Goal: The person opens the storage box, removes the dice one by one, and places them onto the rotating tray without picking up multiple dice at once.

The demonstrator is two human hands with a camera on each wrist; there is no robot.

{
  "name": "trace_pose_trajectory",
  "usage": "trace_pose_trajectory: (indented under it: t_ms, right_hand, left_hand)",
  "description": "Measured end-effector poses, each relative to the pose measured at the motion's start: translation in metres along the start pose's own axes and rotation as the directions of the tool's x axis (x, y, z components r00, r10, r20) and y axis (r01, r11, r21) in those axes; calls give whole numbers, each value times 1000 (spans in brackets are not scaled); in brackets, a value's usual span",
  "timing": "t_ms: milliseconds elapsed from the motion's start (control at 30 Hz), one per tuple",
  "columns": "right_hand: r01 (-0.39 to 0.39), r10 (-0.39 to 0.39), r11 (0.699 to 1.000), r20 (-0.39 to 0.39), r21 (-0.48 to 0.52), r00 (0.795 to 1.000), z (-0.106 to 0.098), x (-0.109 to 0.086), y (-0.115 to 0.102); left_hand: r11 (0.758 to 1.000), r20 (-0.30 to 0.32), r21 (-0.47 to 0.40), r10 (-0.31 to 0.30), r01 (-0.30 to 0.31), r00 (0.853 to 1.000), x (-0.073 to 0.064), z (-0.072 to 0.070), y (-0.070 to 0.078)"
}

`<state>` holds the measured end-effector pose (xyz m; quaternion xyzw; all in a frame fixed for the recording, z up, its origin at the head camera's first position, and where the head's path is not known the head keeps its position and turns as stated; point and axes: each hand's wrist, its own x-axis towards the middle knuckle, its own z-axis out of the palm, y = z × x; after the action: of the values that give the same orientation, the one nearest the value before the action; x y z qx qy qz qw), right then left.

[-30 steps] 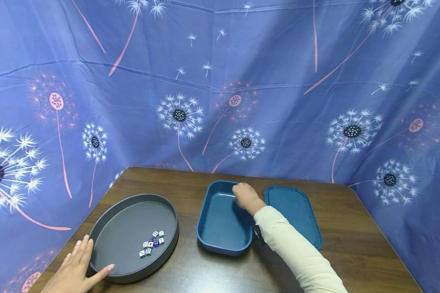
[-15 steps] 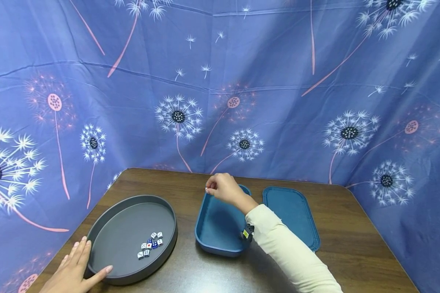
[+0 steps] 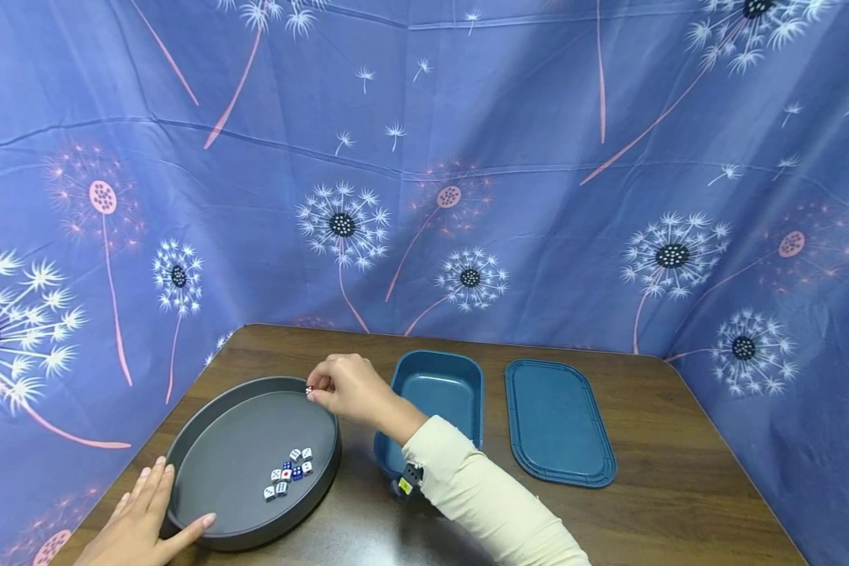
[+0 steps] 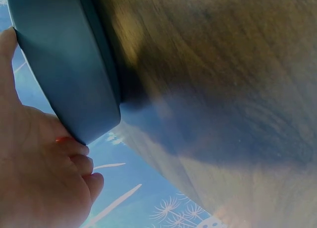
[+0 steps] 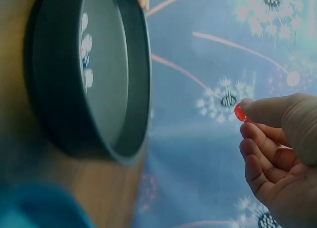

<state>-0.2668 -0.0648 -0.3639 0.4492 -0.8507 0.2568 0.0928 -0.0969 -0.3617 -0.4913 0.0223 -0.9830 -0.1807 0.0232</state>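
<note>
Between thumb and fingertips my right hand [image 3: 350, 385] pinches a small red die [image 5: 240, 112] with white pips. In the head view that hand overlaps the far right rim of a round dark grey tray [image 3: 255, 417]. Several white dice [image 3: 307, 468] and a couple of blue dice [image 3: 297, 473] lie clustered in the tray's right front part. My left hand [image 3: 137, 511] rests at the tray's left front edge, fingers along the outside and thumb over the rim. The left wrist view shows this hand [image 4: 44, 163] against the tray's side wall [image 4: 64, 54].
A deep blue rectangular box [image 3: 439, 393] stands right of the tray, partly covered by my right forearm. Farther right, its flat blue lid [image 3: 559, 420] lies on the brown wooden table [image 3: 651, 440]. A blue dandelion-print cloth [image 3: 424, 196] hangs behind the table.
My right hand has come up out of the blue box with the red die and moved left to the tray's far right rim. The left hand stays in place.
</note>
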Motion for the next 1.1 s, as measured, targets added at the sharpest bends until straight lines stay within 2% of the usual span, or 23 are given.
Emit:
trace_pose_trajectory:
  t_ms: [200,433,533,867,967,1100]
  right_hand:
    - [10,-11,1000,12,14,1000,22,5,-20]
    - [-21,20,993,-9,-117,1000,59,1,-35]
    - [-39,35,990,-37,-132,999,79,-6,-38]
    - [-71,65,994,-73,-87,995,134,-25,-49]
    - [-91,84,992,-81,-89,993,144,-29,-53]
    - [-167,162,982,-63,-92,985,149,-30,-58]
  left_hand:
    - [1000,8,2,1,-2,1000,1,-3,3]
    - [1000,12,0,0,0,1000,1,-4,3]
    - [1000,12,-3,0,0,1000,1,-3,3]
    - [1000,32,-23,-18,19,999,2,0,1]
    - [999,40,-32,-19,20,999,1,0,-1]
    - [999,51,-37,-16,17,999,2,-1,-3]
